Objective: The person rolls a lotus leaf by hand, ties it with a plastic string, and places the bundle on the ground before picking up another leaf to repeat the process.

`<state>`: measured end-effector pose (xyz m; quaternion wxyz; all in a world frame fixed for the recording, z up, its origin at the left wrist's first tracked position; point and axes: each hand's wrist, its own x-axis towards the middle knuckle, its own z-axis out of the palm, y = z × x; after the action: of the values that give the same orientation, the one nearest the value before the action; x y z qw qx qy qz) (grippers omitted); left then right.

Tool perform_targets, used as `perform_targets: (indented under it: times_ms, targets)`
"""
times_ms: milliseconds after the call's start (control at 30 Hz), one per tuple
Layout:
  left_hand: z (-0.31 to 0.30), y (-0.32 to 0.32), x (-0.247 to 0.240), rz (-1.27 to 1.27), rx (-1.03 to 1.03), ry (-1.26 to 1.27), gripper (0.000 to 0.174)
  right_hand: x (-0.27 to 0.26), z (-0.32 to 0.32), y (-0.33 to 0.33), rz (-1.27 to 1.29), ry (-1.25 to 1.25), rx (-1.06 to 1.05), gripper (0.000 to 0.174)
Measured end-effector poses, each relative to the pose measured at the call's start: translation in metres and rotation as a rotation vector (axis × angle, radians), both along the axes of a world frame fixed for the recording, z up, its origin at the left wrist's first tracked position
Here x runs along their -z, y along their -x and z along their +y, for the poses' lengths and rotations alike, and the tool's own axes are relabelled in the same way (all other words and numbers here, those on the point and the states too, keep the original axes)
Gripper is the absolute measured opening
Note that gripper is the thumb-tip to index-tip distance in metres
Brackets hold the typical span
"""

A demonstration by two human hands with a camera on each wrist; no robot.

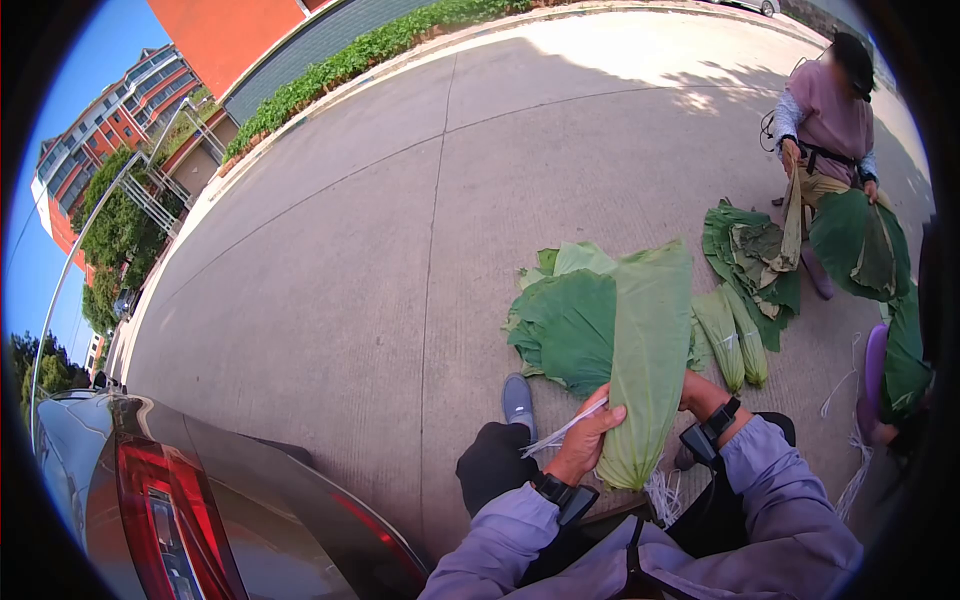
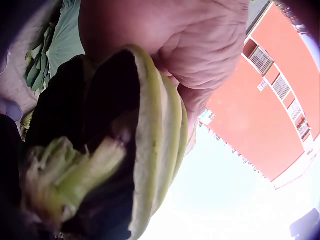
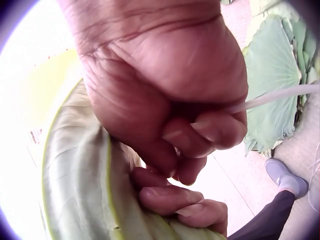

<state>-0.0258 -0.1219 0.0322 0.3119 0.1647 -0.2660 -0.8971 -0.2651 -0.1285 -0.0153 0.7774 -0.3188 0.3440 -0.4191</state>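
Note:
A folded lotus leaf bundle [image 1: 648, 360], broad above and gathered below, stands upright before me. My left hand [image 1: 588, 437] grips its lower left side, thumb in front. In the left wrist view the thick ribbed folds [image 2: 157, 145] curve around a pale cut stalk [image 2: 87, 175]. My right hand [image 1: 706, 394] is mostly hidden behind the leaf in the head view. The right wrist view shows the right hand [image 3: 165, 95] with curled fingers holding a white string [image 3: 280, 97]. Just below it, the left hand's fingers [image 3: 172, 197] lie on the leaf.
A pile of lotus leaves [image 1: 562, 325] lies ahead, with tied leaf bundles [image 1: 735, 340] to its right. Another person [image 1: 830, 125] handles leaves at the far right. A parked car [image 1: 270, 510] stands close on my left. White strings [image 1: 663, 495] hang below the bundle.

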Motion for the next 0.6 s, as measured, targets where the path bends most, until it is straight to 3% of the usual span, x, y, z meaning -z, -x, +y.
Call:
perform_targets:
  times_ms: [100, 600]
  targets:
    - [0.004, 0.001, -0.006, -0.024, -0.077, 0.007, 0.068, 0.0, -0.002, -0.002, 0.013, -0.003, 0.005, 0.033]
    - [-0.003, -0.004, 0.019, -0.063, -0.079, 0.014, 0.057, -0.033, -0.003, -0.009, 0.154, 0.064, 0.123, 0.033]
